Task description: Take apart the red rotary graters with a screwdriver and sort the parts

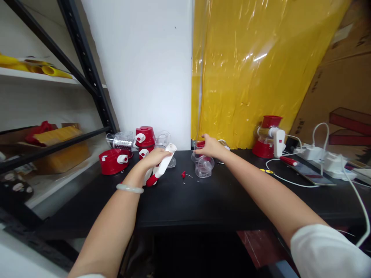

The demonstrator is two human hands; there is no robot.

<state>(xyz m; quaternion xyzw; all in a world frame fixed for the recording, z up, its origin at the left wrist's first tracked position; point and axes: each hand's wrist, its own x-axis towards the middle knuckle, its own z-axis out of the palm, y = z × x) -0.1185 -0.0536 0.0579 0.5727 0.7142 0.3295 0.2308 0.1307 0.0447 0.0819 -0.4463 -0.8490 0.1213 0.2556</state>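
Note:
My left hand is closed around a white crank handle with a red grip, held tilted above the table. My right hand reaches to the back of the table, its visible fingers apart beside a clear plastic part with red on it. Whether they touch it is hard to see. Clear plastic housings stand just below that hand. Between the hands lie a small red piece and several small screws.
Red bases and stacked red parts stand at the left, near a clear-cased drum. An assembled red and white rotary grater is at the right, with a phone, chargers and cables. A shelf rack borders the left.

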